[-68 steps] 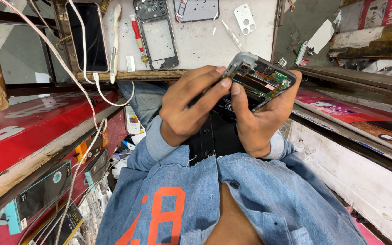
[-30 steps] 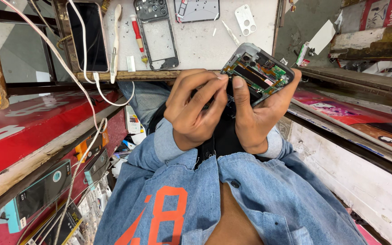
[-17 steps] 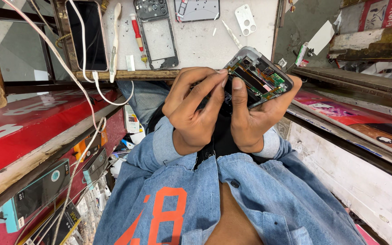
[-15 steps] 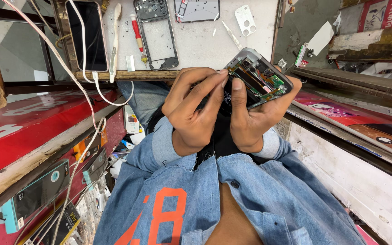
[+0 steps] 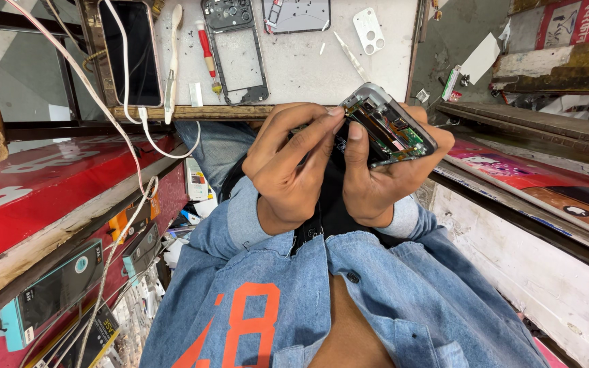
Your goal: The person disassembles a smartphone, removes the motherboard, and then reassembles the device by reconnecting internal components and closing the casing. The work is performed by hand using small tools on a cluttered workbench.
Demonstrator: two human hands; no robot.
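I hold an opened phone point(image 5: 391, 128) over my lap, its back off and the green circuit board and metal parts showing. My right hand point(image 5: 375, 178) cradles it from below, the thumb pressed on its near edge. My left hand point(image 5: 286, 167) pinches the phone's upper left corner with fingertips and thumb. Both wrists come out of blue denim sleeves.
A white workbench point(image 5: 301, 61) lies ahead with a dark phone point(image 5: 129, 51) on a white cable, a red-handled screwdriver point(image 5: 206, 53), an empty phone frame point(image 5: 235, 48), tweezers point(image 5: 351, 56) and a white camera cover plate point(image 5: 368, 30). Red shelves with boxed goods stand to the left, a red counter to the right.
Both hands stay on the phone. It has dipped and tilted slightly, and my left fingertips have shifted along its upper corner.
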